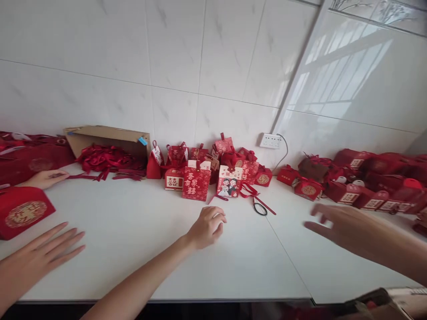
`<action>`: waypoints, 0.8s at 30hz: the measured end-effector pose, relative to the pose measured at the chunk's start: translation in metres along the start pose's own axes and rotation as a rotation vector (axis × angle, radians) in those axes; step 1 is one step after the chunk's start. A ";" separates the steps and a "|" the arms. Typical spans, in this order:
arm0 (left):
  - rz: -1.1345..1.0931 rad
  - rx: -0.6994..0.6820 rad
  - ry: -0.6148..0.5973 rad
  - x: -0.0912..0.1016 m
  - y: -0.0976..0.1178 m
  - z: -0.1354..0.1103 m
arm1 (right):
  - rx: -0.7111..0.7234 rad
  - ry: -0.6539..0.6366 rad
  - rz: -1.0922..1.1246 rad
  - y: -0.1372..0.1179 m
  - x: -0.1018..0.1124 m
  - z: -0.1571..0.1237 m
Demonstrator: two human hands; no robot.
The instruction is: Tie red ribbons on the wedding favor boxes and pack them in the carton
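Observation:
My left hand [207, 227] is over the white table, its fingers curled in loosely and nothing visible in them. Just beyond it stand a red printed gift box [195, 184] and a box with a cartoon couple [229, 182]. A short dark red ribbon [220, 198] lies in front of these boxes. My right hand [343, 226], slightly blurred, is over the right side of the table with thumb and fingers apart, holding nothing. Nearest to it are a small red box with a gold round emblem [308, 190] and a row of red gift boxes [343, 192].
A co-worker's hands [46, 249] are at the left, beside a large red box [25, 213]. An open cardboard box [110, 131] holds red ribbons [103, 158]. A black ring [260, 209] lies near loose red ribbon. A power strip [271, 140] is on the wall.

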State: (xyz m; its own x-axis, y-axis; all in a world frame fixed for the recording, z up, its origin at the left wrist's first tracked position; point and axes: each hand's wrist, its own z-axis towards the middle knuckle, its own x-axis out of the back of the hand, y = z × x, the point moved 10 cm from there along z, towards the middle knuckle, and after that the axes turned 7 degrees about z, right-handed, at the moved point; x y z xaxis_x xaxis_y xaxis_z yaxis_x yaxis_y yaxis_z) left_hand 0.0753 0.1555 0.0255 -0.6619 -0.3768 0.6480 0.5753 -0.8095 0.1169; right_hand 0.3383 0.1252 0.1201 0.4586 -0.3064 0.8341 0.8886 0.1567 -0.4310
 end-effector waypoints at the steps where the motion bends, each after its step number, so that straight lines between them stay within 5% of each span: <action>1: 0.044 0.025 0.022 0.003 -0.014 -0.006 | 0.057 -0.065 -0.036 -0.029 -0.024 0.017; 4: 0.121 0.069 0.062 0.008 -0.038 -0.015 | 0.380 -0.298 -0.275 -0.138 -0.112 0.058; 7: 0.164 0.072 0.085 0.010 -0.044 -0.016 | 0.615 -0.311 -0.347 -0.236 -0.180 0.093; 10: 0.235 0.056 0.100 0.009 -0.047 -0.017 | 0.682 -0.353 -0.353 -0.294 -0.245 0.124; 13: 0.304 0.048 0.118 0.004 -0.049 -0.019 | 0.603 -0.364 -0.361 -0.314 -0.296 0.153; 17: 0.256 0.053 0.108 -0.007 -0.052 -0.019 | 0.426 -0.349 -0.324 -0.312 -0.338 0.173; 24: 0.108 0.119 0.010 -0.007 -0.049 -0.019 | 0.556 -0.317 -0.179 -0.325 -0.343 0.137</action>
State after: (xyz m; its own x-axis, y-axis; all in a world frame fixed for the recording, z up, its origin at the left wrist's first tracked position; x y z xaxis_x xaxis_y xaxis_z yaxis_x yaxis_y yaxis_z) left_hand 0.0428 0.1890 0.0016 -0.5975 -0.4640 0.6540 0.6962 -0.7049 0.1359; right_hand -0.1079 0.3080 0.0208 0.2064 -0.0947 0.9739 0.7808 0.6158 -0.1056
